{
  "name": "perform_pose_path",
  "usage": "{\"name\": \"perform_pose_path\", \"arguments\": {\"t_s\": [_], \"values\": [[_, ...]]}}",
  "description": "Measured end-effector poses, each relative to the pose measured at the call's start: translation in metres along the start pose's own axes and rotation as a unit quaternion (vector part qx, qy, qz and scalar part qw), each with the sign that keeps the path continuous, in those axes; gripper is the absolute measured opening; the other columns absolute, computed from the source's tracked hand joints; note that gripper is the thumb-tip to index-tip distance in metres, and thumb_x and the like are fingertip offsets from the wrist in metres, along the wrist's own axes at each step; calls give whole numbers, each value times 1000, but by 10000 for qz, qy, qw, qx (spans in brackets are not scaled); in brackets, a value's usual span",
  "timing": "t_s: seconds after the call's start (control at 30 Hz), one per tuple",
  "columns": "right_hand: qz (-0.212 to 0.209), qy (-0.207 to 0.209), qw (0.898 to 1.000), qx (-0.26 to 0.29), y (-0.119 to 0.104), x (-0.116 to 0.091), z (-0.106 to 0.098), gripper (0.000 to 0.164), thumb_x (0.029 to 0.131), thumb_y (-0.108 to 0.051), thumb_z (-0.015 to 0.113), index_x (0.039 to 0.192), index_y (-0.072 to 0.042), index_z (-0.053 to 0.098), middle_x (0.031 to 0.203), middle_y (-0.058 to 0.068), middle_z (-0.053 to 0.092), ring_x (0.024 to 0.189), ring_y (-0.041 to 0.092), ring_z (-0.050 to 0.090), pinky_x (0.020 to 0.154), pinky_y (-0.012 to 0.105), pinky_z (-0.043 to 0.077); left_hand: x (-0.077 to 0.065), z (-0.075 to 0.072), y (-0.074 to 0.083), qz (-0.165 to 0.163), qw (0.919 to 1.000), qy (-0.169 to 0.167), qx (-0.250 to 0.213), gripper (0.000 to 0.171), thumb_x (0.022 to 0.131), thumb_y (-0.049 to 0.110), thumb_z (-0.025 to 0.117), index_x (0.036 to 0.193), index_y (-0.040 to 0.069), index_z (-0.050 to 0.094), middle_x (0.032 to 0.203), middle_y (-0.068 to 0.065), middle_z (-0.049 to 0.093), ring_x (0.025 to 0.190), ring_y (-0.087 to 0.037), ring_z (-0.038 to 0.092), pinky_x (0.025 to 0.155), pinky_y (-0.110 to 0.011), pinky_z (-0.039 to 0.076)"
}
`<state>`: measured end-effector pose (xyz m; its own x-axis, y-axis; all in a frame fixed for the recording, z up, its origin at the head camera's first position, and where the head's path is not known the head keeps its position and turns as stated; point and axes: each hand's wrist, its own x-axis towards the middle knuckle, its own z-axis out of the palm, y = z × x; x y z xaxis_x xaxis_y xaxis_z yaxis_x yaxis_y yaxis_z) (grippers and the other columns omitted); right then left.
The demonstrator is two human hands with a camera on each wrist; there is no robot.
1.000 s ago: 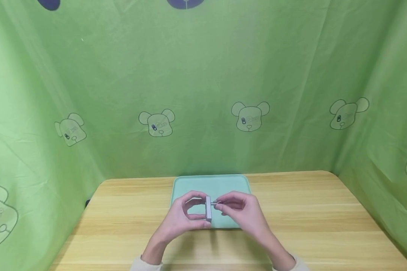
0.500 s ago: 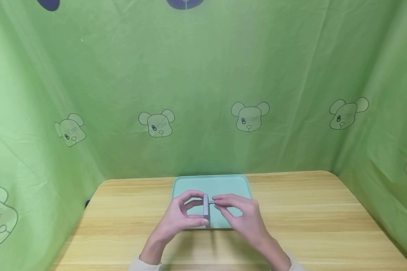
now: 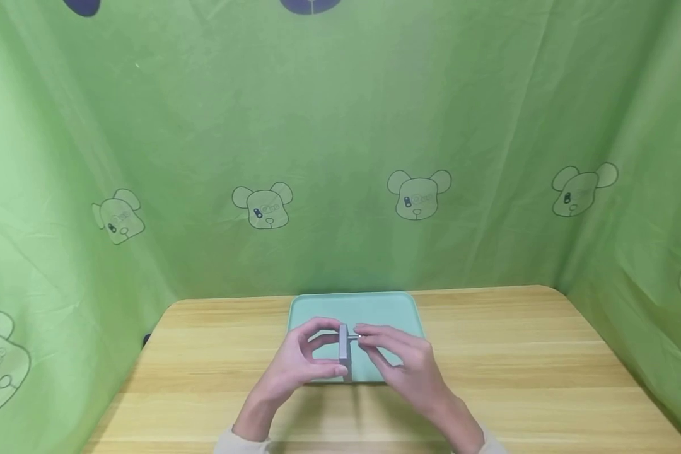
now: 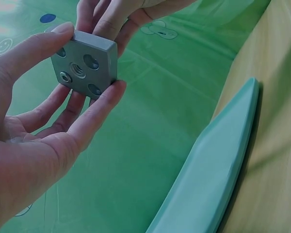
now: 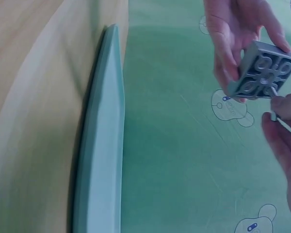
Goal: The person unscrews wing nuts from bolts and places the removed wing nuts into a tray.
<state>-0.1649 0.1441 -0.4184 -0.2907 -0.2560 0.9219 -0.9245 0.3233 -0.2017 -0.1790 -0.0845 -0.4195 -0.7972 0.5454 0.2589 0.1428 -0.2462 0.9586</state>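
Observation:
My left hand grips a square grey metal block by its edges, thumb on one side and fingers on the other. In the left wrist view the block's face has a threaded centre hole and several round corner holes; a ring-shaped metal piece sits in one. The right wrist view shows its ribbed back. A thin metal rod stands out from that back at a corner hole, and my right hand pinches it at the fingertips. A slim light piece shows between those fingers; I cannot tell its kind.
A mint-green tray lies on the wooden table, beneath and behind my hands. Green fabric with bear-head prints hangs behind the table and at both sides.
The block and both hands have shifted slightly left and up. My right hand's fingers have straightened along the rod, which they hold nearer its tip.

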Motion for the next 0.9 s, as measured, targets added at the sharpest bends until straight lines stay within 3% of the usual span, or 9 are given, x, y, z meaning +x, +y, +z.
{"name": "perform_pose_path", "arguments": {"t_s": [0.1,0.17,0.33,0.43,0.53,0.67,0.9], "values": [[935,-250,9938,537,-4,0,-4,25,83,-2,84,106,-6,77,113,13,75,101,29,73,96,29,60,0,0,-1,62,10000,29,41,61,78,-6,83,133,-3,56,139,-17,51,129,-34,56,93,-48,62],[1824,-368,9764,1096,-7,1,-8,35,81,0,85,113,-7,75,119,12,73,107,28,71,97,32,60,0,0,-1,91,9999,41,38,61,78,-6,84,133,-2,57,138,-17,52,129,-34,56,96,-49,61],[3940,-227,8938,2129,-8,4,-16,29,93,-12,76,121,-3,71,119,13,73,105,29,73,90,39,63,1,2,-2,108,9999,59,-37,63,76,-8,84,132,-2,57,138,-23,50,131,-34,54,101,-52,58],[4703,-136,8494,2389,-6,6,-18,30,97,-18,72,119,3,69,113,18,74,97,32,75,83,42,66,1,2,-2,67,9999,86,-5,65,74,-10,84,132,-2,57,138,-24,49,133,-35,52,102,-52,57],[5181,-244,8137,2625,-5,6,-19,35,98,-21,71,120,6,67,112,22,73,96,35,75,82,44,66,1,2,-2,82,9998,100,119,65,73,-11,84,132,-2,57,137,-22,50,135,-39,50,102,-51,57],[5433,-434,7874,2881,-4,5,-19,41,97,-22,72,123,10,65,113,23,73,98,36,74,83,47,66,2,3,-2,159,9996,63,218,64,73,-11,83,131,-2,57,136,-22,50,135,-44,48,102,-51,57],[5526,-491,7721,3100,-2,2,-18,42,93,-15,77,121,13,64,108,25,73,96,35,75,84,47,65,3,4,-5,240,9989,-55,392,63,73,-10,83,130,-1,58,136,-24,52,135,-49,47,102,-49,57]]}}
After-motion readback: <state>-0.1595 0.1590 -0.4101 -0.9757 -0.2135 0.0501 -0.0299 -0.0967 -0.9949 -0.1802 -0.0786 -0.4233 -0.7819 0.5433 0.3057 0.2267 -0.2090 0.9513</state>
